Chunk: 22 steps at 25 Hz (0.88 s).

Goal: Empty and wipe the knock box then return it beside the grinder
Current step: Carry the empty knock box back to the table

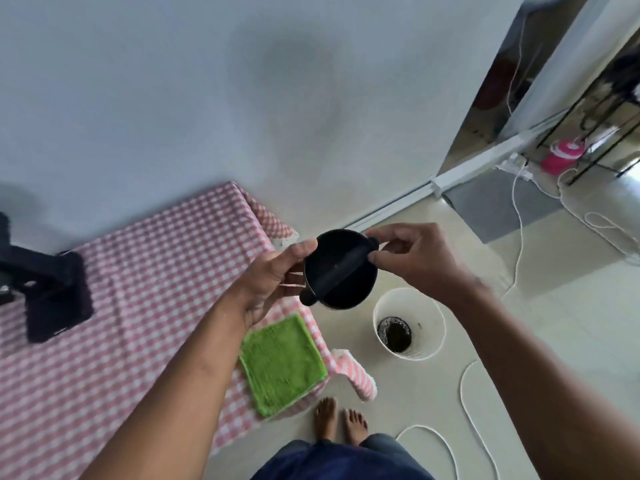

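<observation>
The black round knock box (349,289) with its black knock bar (337,270) across the top is held in the air past the table's right edge. My left hand (273,282) cups its left side. My right hand (412,258) pinches the bar's right end at the rim. Below it on the floor stands a white bin (408,323) with dark coffee grounds at the bottom. A green cloth (282,365) lies flat on the table's near right corner. The black grinder (41,285) sits at the table's left.
The table (138,289) carries a pink checked cover and stands against a pale wall. White cords (467,403) trail over the floor to the right. My bare feet (341,424) stand by the table corner. A pink container (561,157) sits far right.
</observation>
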{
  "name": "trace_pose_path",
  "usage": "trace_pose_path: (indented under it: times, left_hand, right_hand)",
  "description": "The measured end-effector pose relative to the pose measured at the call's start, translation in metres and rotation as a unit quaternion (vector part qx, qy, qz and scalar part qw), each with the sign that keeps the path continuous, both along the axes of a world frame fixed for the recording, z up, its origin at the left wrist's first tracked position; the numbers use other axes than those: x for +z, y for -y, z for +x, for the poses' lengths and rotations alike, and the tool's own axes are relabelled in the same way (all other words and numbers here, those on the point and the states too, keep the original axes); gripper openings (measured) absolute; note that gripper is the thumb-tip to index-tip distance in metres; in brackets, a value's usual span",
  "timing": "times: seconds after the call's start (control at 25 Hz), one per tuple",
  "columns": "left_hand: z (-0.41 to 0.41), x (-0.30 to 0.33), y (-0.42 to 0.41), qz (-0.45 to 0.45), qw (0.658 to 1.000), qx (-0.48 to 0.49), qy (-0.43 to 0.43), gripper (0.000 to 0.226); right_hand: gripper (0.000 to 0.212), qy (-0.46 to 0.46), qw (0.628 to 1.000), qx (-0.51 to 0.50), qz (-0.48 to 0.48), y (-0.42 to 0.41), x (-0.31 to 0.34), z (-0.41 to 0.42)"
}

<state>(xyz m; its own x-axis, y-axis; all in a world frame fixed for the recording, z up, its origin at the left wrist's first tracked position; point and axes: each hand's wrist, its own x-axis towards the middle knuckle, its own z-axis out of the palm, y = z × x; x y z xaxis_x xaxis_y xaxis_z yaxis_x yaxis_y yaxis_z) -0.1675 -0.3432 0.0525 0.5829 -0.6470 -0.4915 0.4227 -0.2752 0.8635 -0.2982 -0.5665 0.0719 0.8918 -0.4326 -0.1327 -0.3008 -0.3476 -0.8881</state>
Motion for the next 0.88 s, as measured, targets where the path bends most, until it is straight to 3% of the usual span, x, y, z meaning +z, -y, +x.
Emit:
trace_pose_path:
  times: [0.24, 0.4, 0.48, 0.6, 0.88]
  left_hand:
    - [-0.019, 0.014, -0.068, -0.014, 0.986, 0.165, -0.009, 0.039]
    - [-0.045, 0.011, -0.123, 0.037, 0.965, 0.259, -0.006, 0.064]
    - [-0.059, 0.013, -0.145, 0.046, 0.955, 0.293, -0.013, 0.058]
    - [-0.072, 0.013, -0.169, 0.069, 0.938, 0.340, -0.001, 0.033]
    - [-0.069, 0.008, -0.238, 0.113, 0.900, 0.415, 0.069, 0.031]
  right_hand:
    - [0.022, 0.014, 0.997, 0.040, 0.062, -0.044, -0.008, 0.049]
    - [0.033, 0.025, 0.996, 0.072, 0.052, -0.087, -0.010, 0.068]
    - [0.033, 0.025, 0.994, 0.088, 0.052, -0.112, -0.009, 0.073]
    - [0.012, 0.020, 0.994, 0.089, 0.065, -0.150, -0.008, 0.079]
    - [0.014, 0.005, 0.993, 0.100, 0.062, -0.238, -0.007, 0.090]
